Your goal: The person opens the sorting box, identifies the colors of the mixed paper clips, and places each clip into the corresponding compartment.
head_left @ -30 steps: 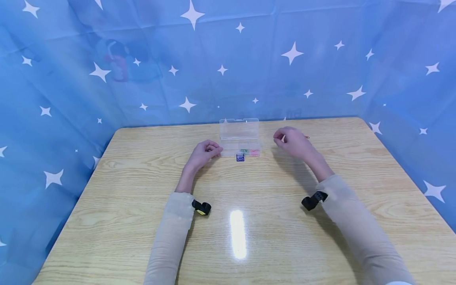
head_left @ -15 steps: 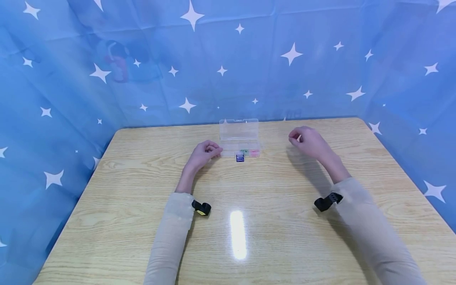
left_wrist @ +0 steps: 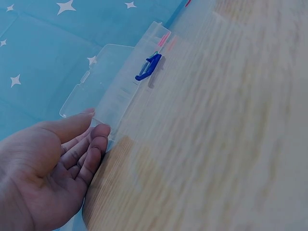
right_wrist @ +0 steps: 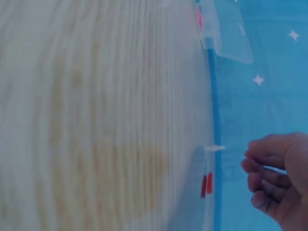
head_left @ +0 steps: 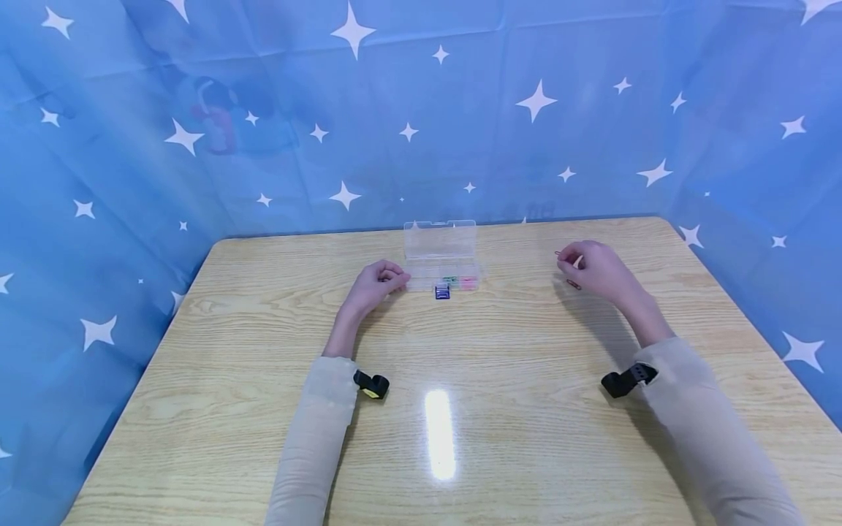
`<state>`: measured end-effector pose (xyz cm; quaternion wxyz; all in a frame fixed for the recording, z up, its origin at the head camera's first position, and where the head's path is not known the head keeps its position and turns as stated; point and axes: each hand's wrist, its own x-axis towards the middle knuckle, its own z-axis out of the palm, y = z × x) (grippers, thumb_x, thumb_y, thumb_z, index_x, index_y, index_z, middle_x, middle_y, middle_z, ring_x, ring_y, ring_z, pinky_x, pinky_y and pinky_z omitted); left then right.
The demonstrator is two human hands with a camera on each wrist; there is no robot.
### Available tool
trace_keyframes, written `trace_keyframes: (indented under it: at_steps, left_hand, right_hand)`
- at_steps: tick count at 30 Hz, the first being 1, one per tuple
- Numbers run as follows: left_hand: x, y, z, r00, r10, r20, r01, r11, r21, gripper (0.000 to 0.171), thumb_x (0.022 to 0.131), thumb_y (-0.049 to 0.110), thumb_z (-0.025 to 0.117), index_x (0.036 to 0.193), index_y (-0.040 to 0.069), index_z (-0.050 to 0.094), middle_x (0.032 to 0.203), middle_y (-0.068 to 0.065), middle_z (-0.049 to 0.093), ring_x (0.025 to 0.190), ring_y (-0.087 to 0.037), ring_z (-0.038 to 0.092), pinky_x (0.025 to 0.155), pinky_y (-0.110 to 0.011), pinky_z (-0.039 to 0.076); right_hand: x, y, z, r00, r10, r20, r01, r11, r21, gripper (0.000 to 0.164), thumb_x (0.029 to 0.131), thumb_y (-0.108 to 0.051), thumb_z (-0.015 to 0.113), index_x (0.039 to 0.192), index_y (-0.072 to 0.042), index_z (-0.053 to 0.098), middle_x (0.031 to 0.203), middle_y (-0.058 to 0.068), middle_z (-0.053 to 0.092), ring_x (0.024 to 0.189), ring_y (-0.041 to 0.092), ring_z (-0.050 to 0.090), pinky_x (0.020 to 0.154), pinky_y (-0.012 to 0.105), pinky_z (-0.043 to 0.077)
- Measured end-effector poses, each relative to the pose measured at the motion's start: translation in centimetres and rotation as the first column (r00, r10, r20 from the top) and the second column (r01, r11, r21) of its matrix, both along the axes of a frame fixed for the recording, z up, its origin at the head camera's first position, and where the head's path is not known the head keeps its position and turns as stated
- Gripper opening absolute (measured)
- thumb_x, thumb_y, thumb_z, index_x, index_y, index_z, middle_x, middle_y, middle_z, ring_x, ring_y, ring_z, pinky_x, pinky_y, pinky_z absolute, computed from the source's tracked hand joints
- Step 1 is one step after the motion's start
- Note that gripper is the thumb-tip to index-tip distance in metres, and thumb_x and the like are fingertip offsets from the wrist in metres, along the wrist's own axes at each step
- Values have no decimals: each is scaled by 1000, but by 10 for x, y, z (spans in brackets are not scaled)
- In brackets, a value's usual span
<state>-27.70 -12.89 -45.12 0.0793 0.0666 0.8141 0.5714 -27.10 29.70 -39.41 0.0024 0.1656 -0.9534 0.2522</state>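
Note:
A clear plastic box [head_left: 427, 280] with its lid raised stands near the table's back edge. My left hand [head_left: 372, 286] is at its left end; in the left wrist view thumb and fingers [left_wrist: 99, 131] pinch the box's corner. A small blue clip [left_wrist: 148, 67] sits at the box's front wall. Green pieces [head_left: 450, 280] and pink pieces [head_left: 468, 282] lie in the compartments. My right hand [head_left: 597, 270] hovers on the right, fingers loosely curled, nothing visible between them. Beneath and beside it lie two slender red pieces [head_left: 574, 284], also in the right wrist view [right_wrist: 204, 186].
The wooden table [head_left: 427, 351] has rounded back corners. A blue curtain [head_left: 421, 109] with white stars hangs right behind its back edge and along both sides. A bright light reflection [head_left: 439, 435] lies on the tabletop.
My right hand has moved to the right, away from the box, and slightly toward the front. Red pieces have come into view around it. My left hand has stayed at the box.

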Motion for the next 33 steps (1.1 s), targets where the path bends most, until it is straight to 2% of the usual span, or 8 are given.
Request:
trace_keyframes:
  at_steps: [4, 11, 19, 27, 33]
  left_hand:
    - [1, 0, 1, 1000, -2, 1, 2, 1000, 2, 26, 100, 28, 67, 111, 5, 64, 94, -10, 67, 87, -23, 62, 76, -31, 46]
    - [2, 0, 3, 1000, -9, 4, 9, 1000, 4, 26, 101, 29, 66, 112, 5, 64, 95, -10, 67, 88, -23, 61, 77, -31, 46]
    - [1, 0, 2, 1000, -8, 11, 7, 1000, 8, 26, 101, 29, 65, 112, 5, 64, 94, -9, 66, 88, -24, 61, 75, -32, 45]
    - [2, 0, 3, 1000, -7, 21, 7, 1000, 7, 27, 101, 29, 66, 113, 5, 64, 95, -9, 66, 89, -23, 61, 76, -31, 46]
    - [2, 0, 5, 1000, -8, 21, 8, 1000, 5, 27, 101, 29, 66, 113, 5, 63, 96, -10, 67, 90, -23, 62, 77, -32, 47]
  right_hand:
    - [1, 8, -4, 1000, -2, -7, 2, 1000, 11, 25, 102, -15, 59, 111, 5, 69, 95, 16, 69, 69, 20, 61, 61, 36, 48]
    - [5, 20, -9, 999, -25, 43, 25, 1000, 9, 23, 100, -15, 63, 111, 4, 70, 96, 14, 70, 76, 23, 62, 63, 35, 48]
    - [2, 28, -15, 997, -25, 72, 20, 998, 66, 23, 100, -17, 64, 107, 4, 69, 95, 15, 69, 85, 29, 65, 71, 40, 50]
    - [2, 31, -14, 991, 7, 131, -20, 995, 95, 16, 98, -13, 67, 103, 2, 69, 93, 12, 70, 81, 25, 63, 70, 38, 48]
    - [2, 31, -14, 990, 12, 141, -28, 993, 117, 14, 98, -10, 66, 102, 3, 69, 92, 12, 69, 79, 24, 60, 69, 39, 46]
